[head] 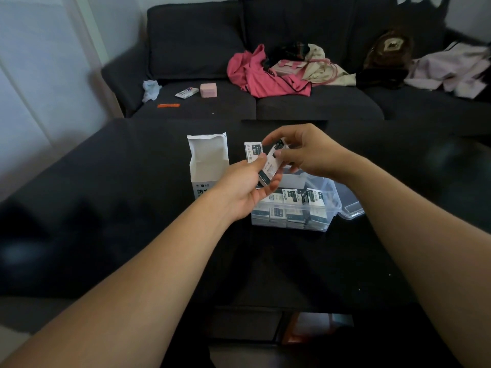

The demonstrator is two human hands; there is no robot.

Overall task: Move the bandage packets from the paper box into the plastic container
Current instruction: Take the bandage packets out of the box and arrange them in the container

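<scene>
Above the clear plastic container (pixel 297 208), the left hand (pixel 247 192) and the right hand (pixel 305 152) meet over a small fan of white-and-dark bandage packets (pixel 269 166). The left hand grips the lower ends of the packets between thumb and curled fingers; the right hand pinches the upper end of one tilted packet between thumb and fingertips. One more packet stands up behind the left thumb (its printed face turned toward the camera). Directly below, the container sits on the black table (pixel 132 248) and already holds rows of the same packets, packed on edge; its clear lid (pixel 350 203) hangs open on the right side. Just left of the container, partly hidden by the left hand, stands the white paper box (pixel 208 166), upright, its top flaps open. Beyond the table is a dark grey sofa (pixel 292 102) with a pink garment (pixel 255 75), a small pink box (pixel 208 90) and other clutter.
</scene>
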